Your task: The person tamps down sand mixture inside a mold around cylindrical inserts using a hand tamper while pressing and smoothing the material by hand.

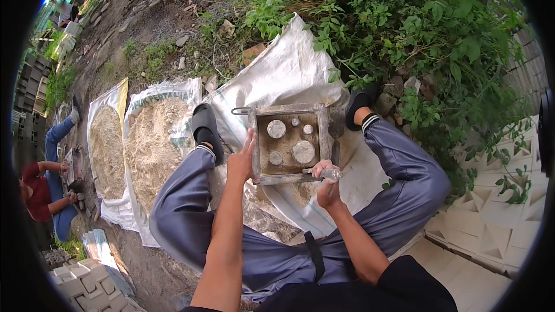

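A square metal mould frame sits on a white woven sack between my legs. Inside it, round grey discs of several sizes, the largest a disc at the lower right, stand out of a bed of brownish powder. My left hand lies along the frame's left side, fingers stretched out and holding nothing. At the near right corner, my right hand is closed around a small tool with a pale, rounded handle. A thin dark part extends left from it over the near rim; its exact kind is unclear.
Two opened sacks of pale powder, one a sack, lie to my left. Beyond them another person in a red shirt sits working. Green bushes grow at the far right, above stacked pale patterned blocks. Bricks and stones dot the far soil.
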Demonstrator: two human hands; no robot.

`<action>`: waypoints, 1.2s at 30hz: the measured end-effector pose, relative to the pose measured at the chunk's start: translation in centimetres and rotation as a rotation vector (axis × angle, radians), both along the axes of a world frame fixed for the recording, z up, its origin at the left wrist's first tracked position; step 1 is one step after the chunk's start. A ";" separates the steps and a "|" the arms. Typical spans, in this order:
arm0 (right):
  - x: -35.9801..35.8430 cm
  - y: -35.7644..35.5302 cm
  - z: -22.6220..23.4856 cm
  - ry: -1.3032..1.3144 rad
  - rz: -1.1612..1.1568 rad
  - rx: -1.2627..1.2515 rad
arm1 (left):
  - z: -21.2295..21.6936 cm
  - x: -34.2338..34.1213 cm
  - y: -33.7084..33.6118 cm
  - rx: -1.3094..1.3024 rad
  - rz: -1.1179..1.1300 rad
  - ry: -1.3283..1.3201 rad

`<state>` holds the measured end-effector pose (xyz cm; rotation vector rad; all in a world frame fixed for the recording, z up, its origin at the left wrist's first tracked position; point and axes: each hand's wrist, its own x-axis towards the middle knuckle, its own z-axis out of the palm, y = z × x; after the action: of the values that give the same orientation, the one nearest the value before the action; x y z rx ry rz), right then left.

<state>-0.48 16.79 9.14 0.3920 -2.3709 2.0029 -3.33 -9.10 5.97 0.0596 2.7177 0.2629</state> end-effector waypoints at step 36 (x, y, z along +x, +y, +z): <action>-4.3 9.5 -2.9 -0.784 -0.674 0.441 | -4.5 2.3 0.8 0.056 0.313 -0.267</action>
<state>-4.79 26.30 6.29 -1.2501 -2.7418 1.4340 -1.03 -8.34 1.42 -0.3617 2.4447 0.4050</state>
